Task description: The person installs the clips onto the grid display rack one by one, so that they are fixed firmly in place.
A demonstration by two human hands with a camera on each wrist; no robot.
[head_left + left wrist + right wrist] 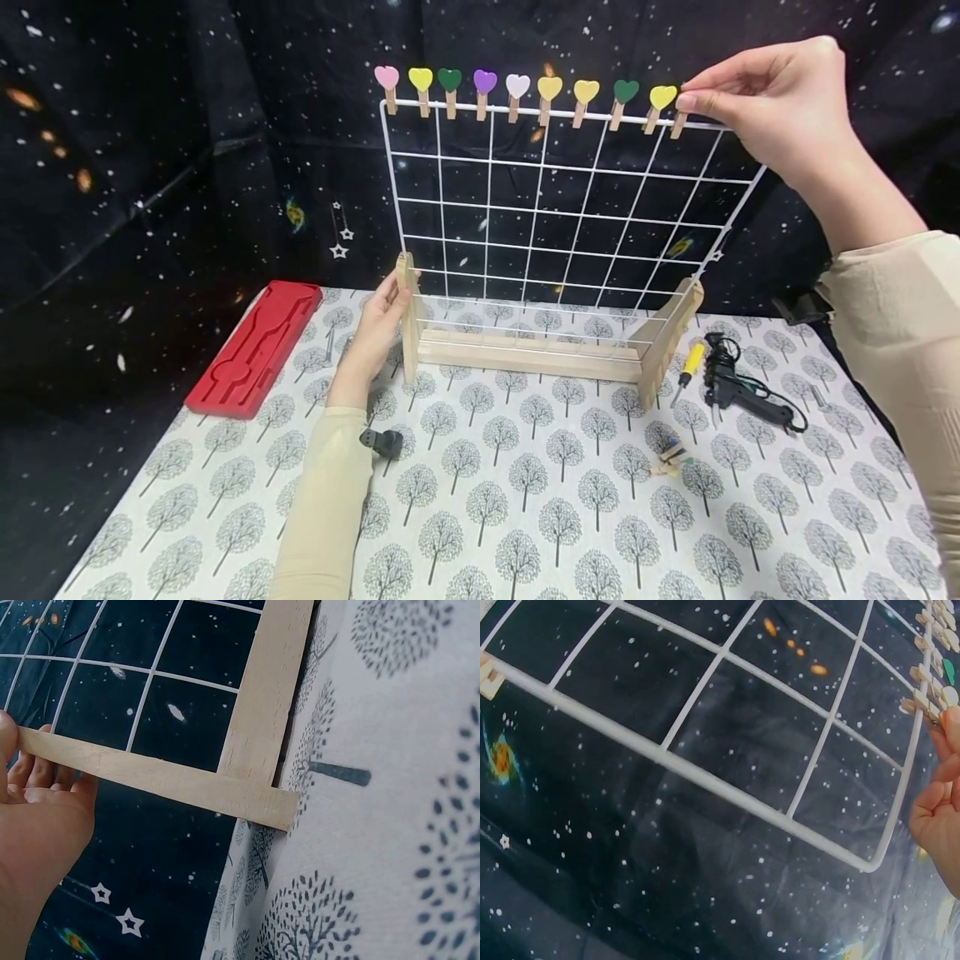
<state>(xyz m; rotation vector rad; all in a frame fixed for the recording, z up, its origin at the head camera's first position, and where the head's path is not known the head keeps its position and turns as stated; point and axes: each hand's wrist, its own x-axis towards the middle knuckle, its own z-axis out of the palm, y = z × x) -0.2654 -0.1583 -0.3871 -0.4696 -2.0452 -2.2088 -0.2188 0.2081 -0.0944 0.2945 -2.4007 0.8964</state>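
A white wire grid (490, 160) stands upright in a pale wooden stand (525, 357). Along its top wire sits a row of several small clothespins with coloured hearts, among them a white-heart clothespin (517, 86). At the right end of this row, my right hand (795, 108) pinches a wooden clothespin (678, 127) between thumb and fingers, at the top wire; its heart is hidden by the fingertips. My left hand (378, 325) grips the stand's left upright (408, 337). In the left wrist view, fingers wrap behind that upright (165, 771).
A red moulded tray (255, 350) lies at the left. To the right of the stand are a yellow-handled screwdriver (692, 360) and a black glue gun (750, 398) with its cord. Loose clothespins (671, 458) lie in front of them. Behind hangs a dark starry cloth (187, 125).
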